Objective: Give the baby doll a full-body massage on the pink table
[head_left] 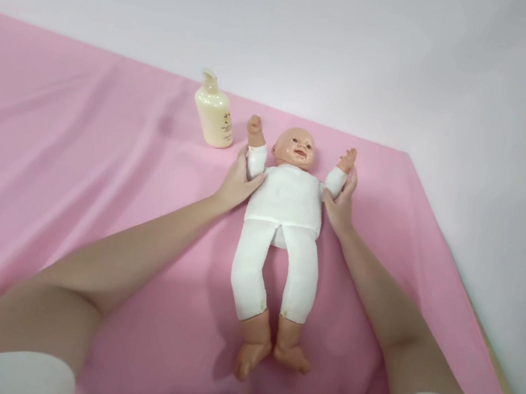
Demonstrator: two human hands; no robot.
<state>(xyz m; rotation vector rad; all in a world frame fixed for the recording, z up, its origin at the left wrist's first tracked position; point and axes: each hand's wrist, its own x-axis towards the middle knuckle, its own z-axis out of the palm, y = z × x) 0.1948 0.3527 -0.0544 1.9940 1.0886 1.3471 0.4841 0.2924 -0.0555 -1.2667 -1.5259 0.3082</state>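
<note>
A baby doll (286, 194) with a white cloth body lies on its back, its head away from me and its feet towards me. Both its arms are raised beside its head. My left hand (239, 181) is closed around the doll's arm on the left, thumb near the shoulder. On the other side, my right hand (342, 203) grips the doll's other arm, with fingers behind it and the thumb in front. The undersides of the doll's arms and some of my fingers are hidden.
A pump bottle (215, 118) of pale yellow liquid stands left of the doll's head, close to my left hand. Pink cloth (157, 226) covers the table, with folds on the left. The table's far edge runs behind the bottle, and its right edge slants towards me.
</note>
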